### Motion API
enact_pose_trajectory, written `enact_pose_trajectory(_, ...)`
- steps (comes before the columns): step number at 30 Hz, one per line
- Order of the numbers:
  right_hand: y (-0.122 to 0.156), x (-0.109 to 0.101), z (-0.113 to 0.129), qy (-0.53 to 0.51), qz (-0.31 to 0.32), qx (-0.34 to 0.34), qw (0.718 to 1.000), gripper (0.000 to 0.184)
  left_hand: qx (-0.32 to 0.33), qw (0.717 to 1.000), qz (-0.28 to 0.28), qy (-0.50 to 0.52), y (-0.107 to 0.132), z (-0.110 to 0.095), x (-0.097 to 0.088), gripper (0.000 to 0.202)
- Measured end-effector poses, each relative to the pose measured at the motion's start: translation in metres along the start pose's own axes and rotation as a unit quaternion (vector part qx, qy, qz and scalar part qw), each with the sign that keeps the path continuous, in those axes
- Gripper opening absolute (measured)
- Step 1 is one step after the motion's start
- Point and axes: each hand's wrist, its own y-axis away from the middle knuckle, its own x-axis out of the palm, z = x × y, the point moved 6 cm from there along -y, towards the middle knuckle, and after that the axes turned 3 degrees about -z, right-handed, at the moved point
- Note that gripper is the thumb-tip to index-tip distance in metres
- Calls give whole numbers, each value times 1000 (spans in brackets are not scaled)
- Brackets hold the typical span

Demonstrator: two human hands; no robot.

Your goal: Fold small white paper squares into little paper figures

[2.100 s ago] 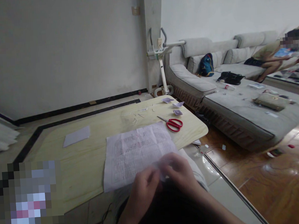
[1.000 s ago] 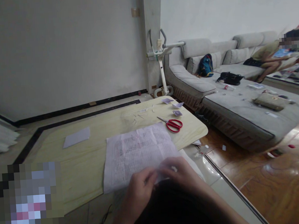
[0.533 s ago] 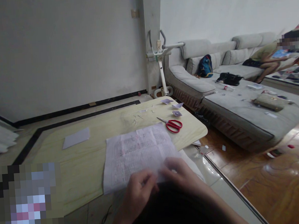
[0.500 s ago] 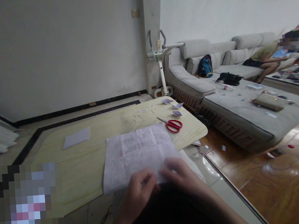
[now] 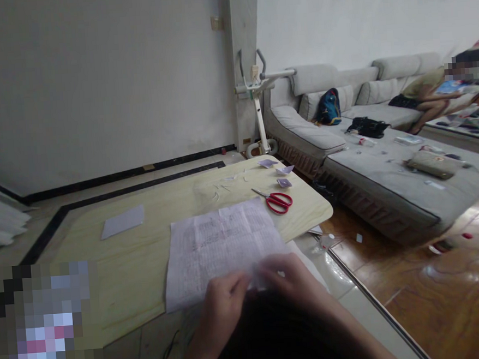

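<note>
My left hand (image 5: 224,306) and my right hand (image 5: 286,279) meet close to me at the near edge of the pale wooden table (image 5: 147,262). Both are closed in a pinch on a small piece of white paper (image 5: 258,278) held between them. Just beyond the hands a large creased printed sheet (image 5: 219,246) lies flat on the table. Red-handled scissors (image 5: 277,200) rest farther off to the right. Dark hair or cloth at the bottom hides my wrists.
A blank white sheet (image 5: 122,221) lies at the table's left. Small folded paper pieces (image 5: 282,170) and scraps sit at the far right corner. A grey sofa (image 5: 378,175) with bags stands right, a person seated at its far end. An exercise machine (image 5: 256,101) stands by the wall.
My hands have stayed together at the table's near edge, with small finger shifts on the paper piece. The view drifted slightly.
</note>
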Motion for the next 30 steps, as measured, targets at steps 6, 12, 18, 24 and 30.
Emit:
enact_pose_trajectory(6, -1, 2, -4, 19, -17, 5, 1000, 28, 4, 1000, -29, -6, -1, -6, -2, 29)
enact_pose_trajectory(12, 5, 2, 4, -2, -8, -7, 1000, 30, -65, 992, -1, 107, -2, 6, 2, 29)
enact_pose_trajectory(18, 6, 5, 19, 46, 22, -97, 994, 28, -95, 988, -48, 115, -2, 21, -6, 28)
enact_pose_trajectory(24, 2, 7, 20, 47, 26, -139, 989, 24, -75, 993, -41, 88, -2, 13, -3, 28)
enact_pose_trajectory(30, 4, 6, 15, 40, 16, -140, 989, 26, -44, 993, -22, 105, -1, 7, -1, 25)
